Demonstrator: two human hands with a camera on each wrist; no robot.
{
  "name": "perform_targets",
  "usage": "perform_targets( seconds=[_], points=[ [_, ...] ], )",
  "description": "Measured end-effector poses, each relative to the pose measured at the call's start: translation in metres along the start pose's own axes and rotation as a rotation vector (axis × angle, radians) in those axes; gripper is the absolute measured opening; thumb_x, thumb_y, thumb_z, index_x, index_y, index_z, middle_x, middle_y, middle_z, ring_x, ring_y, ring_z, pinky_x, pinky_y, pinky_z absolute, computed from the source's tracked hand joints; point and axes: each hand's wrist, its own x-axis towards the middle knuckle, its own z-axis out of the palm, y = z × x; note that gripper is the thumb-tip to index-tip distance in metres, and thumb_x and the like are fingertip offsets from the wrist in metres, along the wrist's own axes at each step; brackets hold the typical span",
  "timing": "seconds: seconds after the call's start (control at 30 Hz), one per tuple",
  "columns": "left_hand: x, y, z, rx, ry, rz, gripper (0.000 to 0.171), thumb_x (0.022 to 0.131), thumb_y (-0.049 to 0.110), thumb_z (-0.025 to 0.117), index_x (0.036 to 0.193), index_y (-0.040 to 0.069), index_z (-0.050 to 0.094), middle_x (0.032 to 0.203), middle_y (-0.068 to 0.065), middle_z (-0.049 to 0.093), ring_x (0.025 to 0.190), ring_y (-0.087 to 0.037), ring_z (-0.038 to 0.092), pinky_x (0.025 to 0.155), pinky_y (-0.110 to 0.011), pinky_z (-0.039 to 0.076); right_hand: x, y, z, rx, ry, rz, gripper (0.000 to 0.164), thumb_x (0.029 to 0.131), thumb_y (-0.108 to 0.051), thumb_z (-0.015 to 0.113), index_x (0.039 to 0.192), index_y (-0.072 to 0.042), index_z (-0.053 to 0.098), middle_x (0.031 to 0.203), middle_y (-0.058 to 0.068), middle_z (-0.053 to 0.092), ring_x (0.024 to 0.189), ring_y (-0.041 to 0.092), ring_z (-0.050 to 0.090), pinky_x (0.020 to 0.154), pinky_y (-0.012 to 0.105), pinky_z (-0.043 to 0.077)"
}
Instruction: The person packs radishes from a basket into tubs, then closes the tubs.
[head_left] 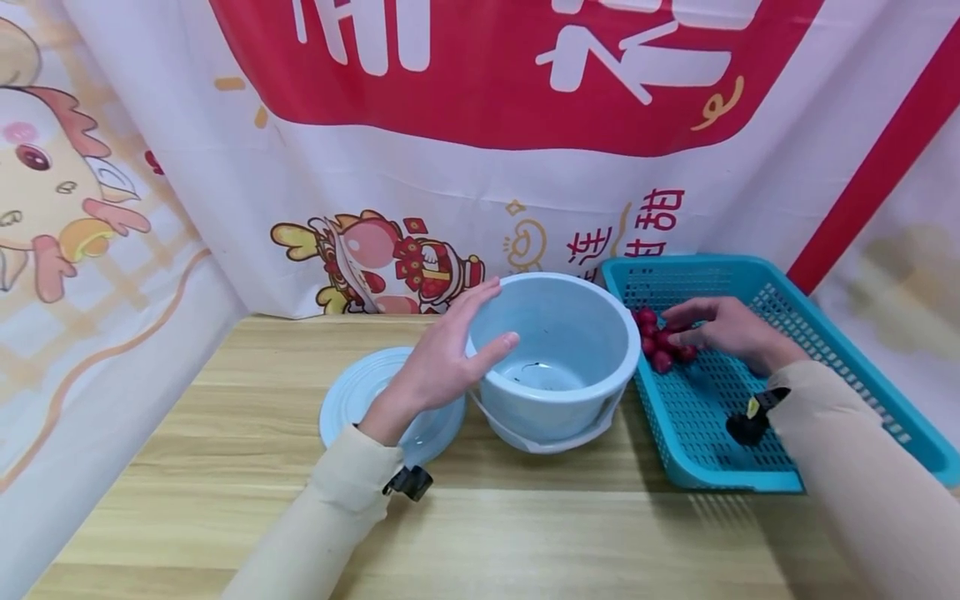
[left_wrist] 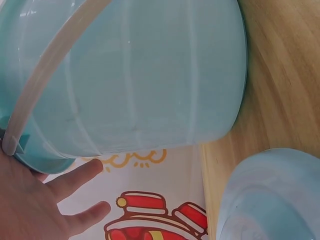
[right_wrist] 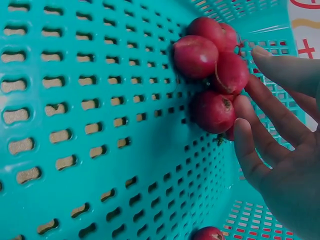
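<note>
left hand [head_left: 448, 354]: at bucket [head_left: 551, 410] | right hand [head_left: 733, 333]: at red produce [right_wrist: 215, 111] | cloth [head_left: 465, 179]: "甜"

Reads "连" [head_left: 590, 245] and "甜" [head_left: 660, 208] in red on the white cloth [head_left: 420, 175] (seems to show "甜" once more below, not whole); carries also large white strokes [head_left: 413, 33] on the red panel [head_left: 480, 112], but cannot be read there, being cut at the upper edge
</note>
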Motion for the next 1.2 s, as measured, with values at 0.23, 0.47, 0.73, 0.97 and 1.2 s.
perform_targets(
  seconds=[0.23,0.47,0.73,0.97,1.2],
  points=[
    [-0.001,0.001,0.005,-0.011,-0.006,0.013,0.078,0.101,0.060,0.055,0.166,0.022,0.034,0.177,0.009,0.026,0.163,-0.023,0.028,0.125,-0.068,0.032,-0.004,0.006,0.003,-0.039,-0.005,0.028,0.058,0.102,-0.026,0.069,0.153,-0.005,0.052,0.153,0.029,0.050,0.136,0.047,0.047,0.104,0.057,0.054],
    [-0.001,0.002,0.005,-0.010,-0.012,0.006,0.078,0.101,0.059,0.054,0.166,0.022,0.035,0.177,0.010,0.025,0.164,-0.021,0.027,0.126,-0.067,0.032,-0.001,0.010,0.002,-0.073,-0.014,0.034,0.056,0.102,-0.023,0.069,0.152,-0.002,0.054,0.153,0.033,0.046,0.131,0.048,0.049,0.102,0.060,0.054],
    [-0.001,0.003,0.003,-0.012,-0.010,0.009,0.078,0.101,0.059,0.055,0.166,0.022,0.035,0.177,0.011,0.025,0.164,-0.020,0.027,0.126,-0.066,0.031,0.002,0.009,0.003,-0.146,-0.013,0.033,0.057,0.101,-0.023,0.071,0.152,-0.002,0.056,0.159,0.037,0.037,0.138,0.056,0.035,0.108,0.072,0.043],
    [-0.003,0.002,0.001,-0.005,-0.008,0.004,0.078,0.100,0.059,0.055,0.166,0.022,0.034,0.177,0.011,0.024,0.164,-0.021,0.027,0.126,-0.066,0.031,0.003,0.004,0.005,-0.171,-0.011,0.020,0.055,0.101,-0.028,0.071,0.150,-0.004,0.059,0.153,0.035,0.045,0.130,0.051,0.042,0.099,0.062,0.050],
    [-0.003,0.001,0.000,-0.004,-0.006,0.005,0.078,0.100,0.059,0.054,0.166,0.022,0.035,0.177,0.012,0.024,0.164,-0.021,0.027,0.126,-0.066,0.031,0.003,-0.001,0.007,-0.201,0.006,-0.011,0.054,0.100,-0.028,0.072,0.147,-0.002,0.060,0.151,0.036,0.049,0.130,0.052,0.046,0.095,0.059,0.053]
  ],
)
